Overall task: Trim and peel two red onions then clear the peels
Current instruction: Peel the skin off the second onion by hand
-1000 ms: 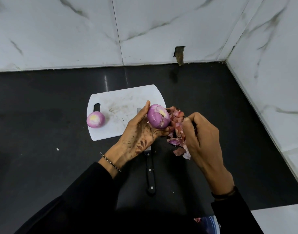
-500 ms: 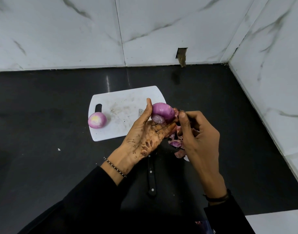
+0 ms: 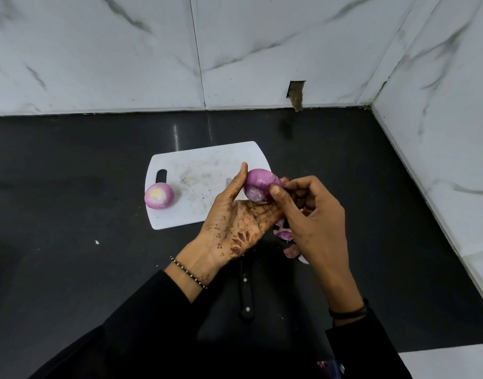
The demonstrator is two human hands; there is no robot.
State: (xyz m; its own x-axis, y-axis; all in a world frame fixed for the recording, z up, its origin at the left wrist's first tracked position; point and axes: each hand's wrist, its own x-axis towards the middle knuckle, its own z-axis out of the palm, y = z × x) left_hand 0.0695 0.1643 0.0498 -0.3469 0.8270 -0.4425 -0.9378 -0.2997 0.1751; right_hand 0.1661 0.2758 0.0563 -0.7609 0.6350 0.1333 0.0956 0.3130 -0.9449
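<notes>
My left hand [image 3: 236, 222] holds a red onion [image 3: 258, 183] in its palm and fingers, above the right edge of the white cutting board [image 3: 196, 170]. My right hand [image 3: 314, 222] meets the onion from the right, with thumb and fingers pinching at its skin. A second onion [image 3: 159, 196], peeled and pale on top, sits on the board's left side near the handle slot. Loose red peels [image 3: 285, 236] lie on the counter under my right hand, partly hidden by it.
A black-handled knife [image 3: 246, 294] lies on the dark counter [image 3: 70, 214] below my hands, its blade hidden under the left hand. Marble walls close the back and right side. A pale counter edge shows at the lower right.
The onion has been turned in my left hand, its cut face now pointing down toward me. My right hand moved left from the peel pile onto the onion.
</notes>
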